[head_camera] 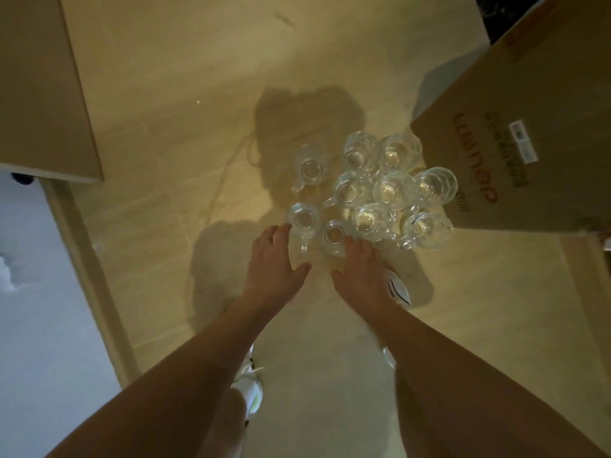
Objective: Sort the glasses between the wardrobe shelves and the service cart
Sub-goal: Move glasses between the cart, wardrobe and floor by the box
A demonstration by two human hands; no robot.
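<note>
The glasses [373, 190] stand upright in a tight cluster on the floor [165, 110], just beside the near corner of the cardboard box [529, 143], their mouths facing up toward the camera. They are handled mugs, clear and hard to separate where they overlap, so the exact count is uncertain; roughly ten.

Both hands reach down at the side of the cluster farthest from the box. The left hand [274, 262] has its fingers spread and fairly straight, fingertips touching or almost touching the outermost glass [302, 219] on the side away from the box; it holds nothing. The right hand [360, 269] lies over the next glass [334, 234], one step closer to the box; its fingers look loosely extended and no grip is visible, though the glass blurs the fingertips.

The relation that matters: the two nearest glasses sit directly ahead of the hands, one per hand, with their handles pointing back toward the person. Each hand is nearest its own glass, so a straight forward reach should serve. The glasses deeper toward the box are crowded rim to rim and likely to knock together.

Neither the wardrobe shelves nor the service cart can be clearly identified here.
</note>
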